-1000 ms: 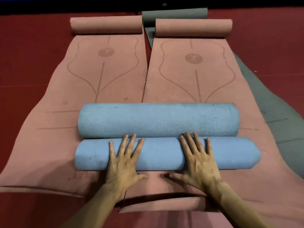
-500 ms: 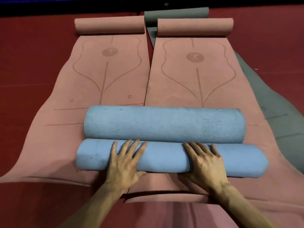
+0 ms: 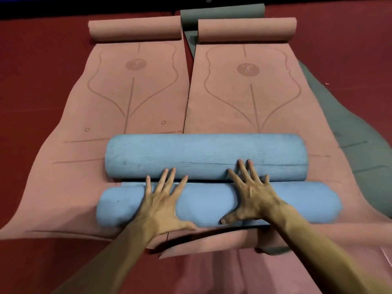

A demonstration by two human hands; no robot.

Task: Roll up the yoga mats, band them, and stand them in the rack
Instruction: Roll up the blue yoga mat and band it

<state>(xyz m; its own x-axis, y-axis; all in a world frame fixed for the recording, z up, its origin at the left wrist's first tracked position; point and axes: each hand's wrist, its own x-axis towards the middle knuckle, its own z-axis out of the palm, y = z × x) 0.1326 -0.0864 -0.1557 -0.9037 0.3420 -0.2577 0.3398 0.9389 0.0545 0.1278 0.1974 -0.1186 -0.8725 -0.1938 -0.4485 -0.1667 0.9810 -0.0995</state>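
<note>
- Directly below the head camera, the near blue roll [image 3: 212,205] lies crosswise at 6 o'clock from the frame's centre, resting on the unrolled pink mats.
- The left hand [image 3: 163,200] lies flat on the left half of this roll with its fingers spread and straight. The fingertips reach the gap where the two blue rolls meet, and the thumb points to 3 o'clock along the roll's near edge.
- The right hand [image 3: 252,192] presses on the same roll, just right of its middle, with the fingers also fanned out. Its longer fingertips rest on the lower side of the far blue roll [image 3: 201,155].
- That far blue roll sits at the centre, parallel to the near one and touching it. A dark seam line runs along its length.
- At 11 o'clock the left pink mat [image 3: 135,98] lies open, its far end curled into a roll.
- At 1 o'clock the right pink mat [image 3: 250,107] lies beside it, and its far end is curled too.
- A grey mat [image 3: 222,12] is rolled at 12 o'clock, behind the pink ones. More grey mat shows at 3 o'clock, under the right pink mat's edge.
- All of this lies on a red floor [image 3: 31,71].
</note>
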